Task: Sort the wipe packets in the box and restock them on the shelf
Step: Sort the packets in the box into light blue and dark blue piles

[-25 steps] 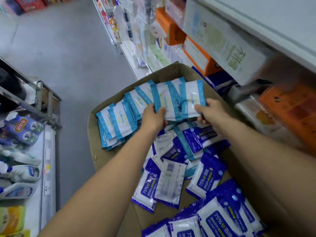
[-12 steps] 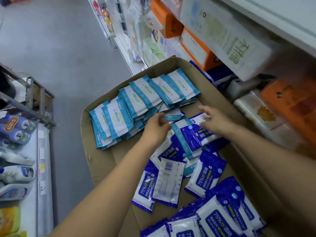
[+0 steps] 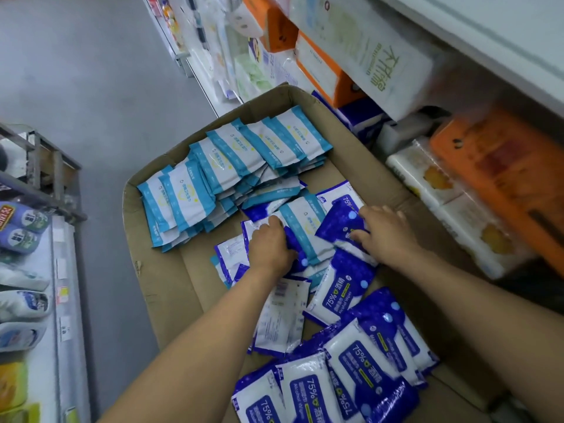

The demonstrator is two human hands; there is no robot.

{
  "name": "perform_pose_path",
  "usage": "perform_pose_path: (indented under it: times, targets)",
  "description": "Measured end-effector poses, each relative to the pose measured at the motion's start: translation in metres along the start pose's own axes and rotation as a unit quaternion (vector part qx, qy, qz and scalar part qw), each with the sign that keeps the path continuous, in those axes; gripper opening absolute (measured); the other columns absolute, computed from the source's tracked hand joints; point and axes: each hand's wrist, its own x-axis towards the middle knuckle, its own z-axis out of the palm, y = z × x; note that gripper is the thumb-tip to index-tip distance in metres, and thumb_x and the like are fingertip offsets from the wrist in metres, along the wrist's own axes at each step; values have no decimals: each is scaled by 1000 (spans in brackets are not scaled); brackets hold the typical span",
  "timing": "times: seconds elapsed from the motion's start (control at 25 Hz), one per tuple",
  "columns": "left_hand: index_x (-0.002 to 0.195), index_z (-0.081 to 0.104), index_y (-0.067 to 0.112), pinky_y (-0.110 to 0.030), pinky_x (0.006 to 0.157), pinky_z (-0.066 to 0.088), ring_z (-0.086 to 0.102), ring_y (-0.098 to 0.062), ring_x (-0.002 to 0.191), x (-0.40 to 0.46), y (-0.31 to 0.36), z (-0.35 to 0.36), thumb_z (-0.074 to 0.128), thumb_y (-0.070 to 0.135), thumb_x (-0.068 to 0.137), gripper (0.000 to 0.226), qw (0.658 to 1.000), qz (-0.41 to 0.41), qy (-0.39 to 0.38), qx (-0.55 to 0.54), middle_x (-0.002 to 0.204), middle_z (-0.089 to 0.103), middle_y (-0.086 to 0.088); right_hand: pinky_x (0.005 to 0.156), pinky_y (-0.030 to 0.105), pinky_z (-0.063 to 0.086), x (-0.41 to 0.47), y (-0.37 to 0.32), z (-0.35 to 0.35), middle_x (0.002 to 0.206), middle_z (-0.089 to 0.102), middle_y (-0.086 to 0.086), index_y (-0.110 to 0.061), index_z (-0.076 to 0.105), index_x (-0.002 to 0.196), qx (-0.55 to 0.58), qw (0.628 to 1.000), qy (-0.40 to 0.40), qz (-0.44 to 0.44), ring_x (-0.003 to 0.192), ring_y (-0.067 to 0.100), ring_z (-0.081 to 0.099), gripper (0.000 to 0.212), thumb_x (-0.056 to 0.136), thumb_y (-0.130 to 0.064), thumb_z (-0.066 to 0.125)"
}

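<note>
Both hands dropped from stacked row into mid-box pile. Left hand (image 3: 270, 244) curls round light-blue-and-white wipe packet (image 3: 308, 230), long axis toward far box wall; right hand (image 3: 383, 232) flat, fingers spread on dark-blue packet (image 3: 338, 222) just beside.

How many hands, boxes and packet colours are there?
Hands: 2, left hand and right hand
Cardboard box: 1
Packet colours: 2, light-blue packets and dark-blue packets, too overlapped to count singly
Total: 5
</note>
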Motion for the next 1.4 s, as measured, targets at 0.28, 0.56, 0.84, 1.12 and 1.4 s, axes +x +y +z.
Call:
perform_pose_path:
  times: [0.28,0.56,0.84,1.12,1.4]
  targets:
    - [79,55,8,-30,65,41,54,-23,73,-31,-32,-11,67,14,88,16,984,-81,7,-159,73,57,-6,49,5,36,-60,25,-14,79,52,-13,-14,55,96,325,944,29,40,67,-7,48,13,89,-11,65]
    - [89,63,17,-42,76,56,66,-26,84,-83,-11,-28,63,14,92,4,927,-15,176,-332,86,70,-2,57,23,40,-107,60,6,79,64,3,-12,61,91,294,932,-150,151,61,11,57,5,89,-9,64]
    - [84,61,15,-53,76,55,67,-35,84,-137,45,49,66,26,80,12,912,-40,22,-408,86,70,-13,85,38,52,-128,83,34,118,60,12,-13,43,127,147,968,-150,134,105,28,60,44,87,-12,61]
    - [114,58,19,-36,89,51,61,-16,98,-150,41,82,63,16,90,24,953,-18,-27,-300,106,60,3,93,36,43,-126,77,29,134,42,9,-16,38,138,18,997,-56,41,124,25,40,53,90,-16,60]
    - [134,44,15,-43,103,38,39,-28,128,-118,-44,50,75,34,80,66,971,-200,74,-105,135,43,-8,97,39,42,-72,19,44,132,48,6,-15,48,130,109,994,-29,2,125,26,41,62,81,-45,71]
